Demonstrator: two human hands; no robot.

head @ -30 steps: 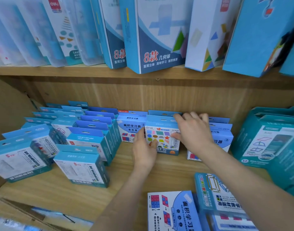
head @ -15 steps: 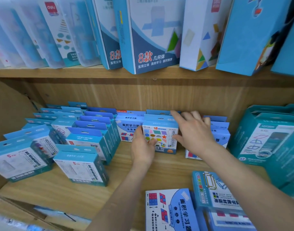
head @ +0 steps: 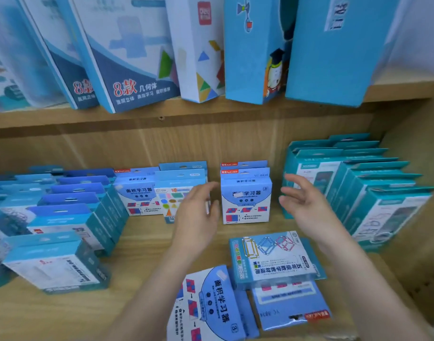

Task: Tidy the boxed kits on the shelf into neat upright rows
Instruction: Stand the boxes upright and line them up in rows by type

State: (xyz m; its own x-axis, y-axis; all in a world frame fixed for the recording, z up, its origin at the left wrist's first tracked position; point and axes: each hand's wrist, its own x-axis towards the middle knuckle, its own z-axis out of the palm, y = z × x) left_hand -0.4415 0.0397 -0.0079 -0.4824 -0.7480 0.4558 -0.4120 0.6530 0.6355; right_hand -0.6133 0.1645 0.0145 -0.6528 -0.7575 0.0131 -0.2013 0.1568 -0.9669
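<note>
Small blue boxed kits stand on the lower wooden shelf (head: 142,244). An upright blue kit with red and blue squares (head: 245,200) stands between my hands, another behind it. My left hand (head: 198,212) hovers just left of it with fingers straight, in front of a kit printed with coloured shapes (head: 172,195). My right hand (head: 307,205) hangs to its right, fingers spread, holding nothing. Three kits lie flat near the front: a frame-shapes kit (head: 272,257), a squares kit (head: 208,306) and a face-down one (head: 289,306).
Rows of blue kits (head: 70,212) lean at the left. Teal boxes (head: 373,188) stand in a row at the right. Tall boxes (head: 137,52) lean on the upper shelf (head: 161,114). Bare wood shows between the left rows and the flat kits.
Both hands have let go of the shapes kit and moved right, now flanking the squares kit with fingers open. The camera has shifted right and closer.
</note>
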